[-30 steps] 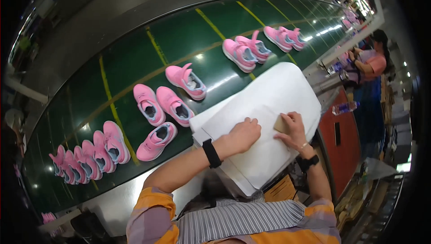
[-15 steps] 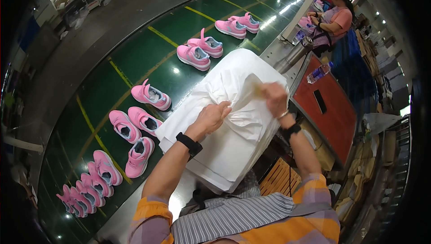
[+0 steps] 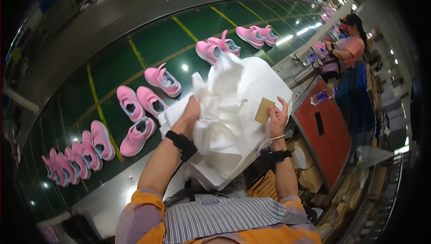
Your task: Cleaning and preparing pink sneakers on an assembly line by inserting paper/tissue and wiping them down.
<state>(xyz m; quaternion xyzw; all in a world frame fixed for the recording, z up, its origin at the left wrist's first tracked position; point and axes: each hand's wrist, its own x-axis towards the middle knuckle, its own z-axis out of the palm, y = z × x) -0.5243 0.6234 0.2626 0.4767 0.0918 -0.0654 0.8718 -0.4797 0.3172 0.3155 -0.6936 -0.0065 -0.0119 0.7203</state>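
My left hand [image 3: 191, 110] grips a crumpled sheet of white paper [image 3: 220, 120], lifted and blurred by motion; its fingers are mostly hidden by the paper. Beneath lies a thick stack of white paper sheets [image 3: 271, 78]. Over the stack's right side, my right hand [image 3: 279, 119] pinches a small tan rectangular card [image 3: 264, 111] between thumb and fingers, its other fingers partly raised. Beyond the stack, pink shoes with hook-and-loop straps, such as the nearest pair's shoe [image 3: 138, 136], stand on a green conveyor belt [image 3: 107, 75]; some have paper stuffed inside.
More pink shoes [image 3: 102, 140] are lined up at the left of the belt. On the right, a red-topped table [image 3: 334, 143] carries a plastic bottle [image 3: 324, 95] and a dark phone [image 3: 318, 123]. A co-worker [image 3: 349, 51] handles shoes farther along. A metal cylinder [image 3: 306, 74] lies past the stack.
My left hand has pulled the crumpled paper up and to the left, away from the stack. My right hand has come lower, with the card now plainly visible. The view has shifted.
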